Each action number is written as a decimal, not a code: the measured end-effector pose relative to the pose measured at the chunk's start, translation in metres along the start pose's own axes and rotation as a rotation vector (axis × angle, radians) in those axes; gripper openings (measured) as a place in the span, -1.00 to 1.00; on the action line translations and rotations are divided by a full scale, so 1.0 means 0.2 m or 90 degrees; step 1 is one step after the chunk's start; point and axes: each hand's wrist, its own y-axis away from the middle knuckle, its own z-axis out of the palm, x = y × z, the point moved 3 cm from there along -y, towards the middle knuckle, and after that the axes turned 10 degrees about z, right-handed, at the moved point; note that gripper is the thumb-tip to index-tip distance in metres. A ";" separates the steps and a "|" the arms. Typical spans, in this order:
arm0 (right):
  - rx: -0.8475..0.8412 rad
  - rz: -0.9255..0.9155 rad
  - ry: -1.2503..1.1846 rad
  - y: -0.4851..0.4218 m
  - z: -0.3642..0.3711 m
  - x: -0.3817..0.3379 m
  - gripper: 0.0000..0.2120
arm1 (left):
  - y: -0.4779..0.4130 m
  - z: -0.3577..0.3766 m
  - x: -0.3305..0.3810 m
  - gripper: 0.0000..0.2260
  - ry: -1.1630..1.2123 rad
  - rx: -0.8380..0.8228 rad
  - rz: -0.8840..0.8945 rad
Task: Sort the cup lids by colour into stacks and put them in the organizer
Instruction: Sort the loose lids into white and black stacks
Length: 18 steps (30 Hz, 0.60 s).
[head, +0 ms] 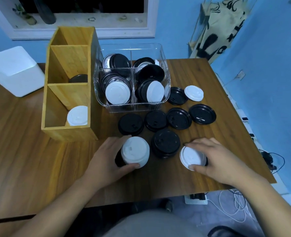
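White on white: your left hand (105,156) grips the white stack (135,151), your right hand (214,159) pinches 1 white lid (191,156) at 3 o'clock, so seat it squarely on top.

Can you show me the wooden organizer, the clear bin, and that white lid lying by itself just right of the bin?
Organizer (67,133): head view, on its front wall.
Clear bin (124,108): head view, low on its front wall.
White lid (193,93): head view, on its middle.
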 end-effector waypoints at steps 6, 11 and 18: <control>0.023 -0.011 -0.071 0.08 -0.04 -0.13 -0.40 | -0.01 -0.01 0.01 -0.20 -0.011 -0.008 -0.008; 0.033 -0.079 -0.152 0.10 -0.12 -0.42 -0.41 | -0.01 -0.01 0.01 -0.21 -0.023 -0.012 0.002; 0.077 -0.127 -0.071 -0.15 -0.08 -0.78 -0.34 | -0.02 -0.01 0.01 -0.26 0.002 0.014 0.025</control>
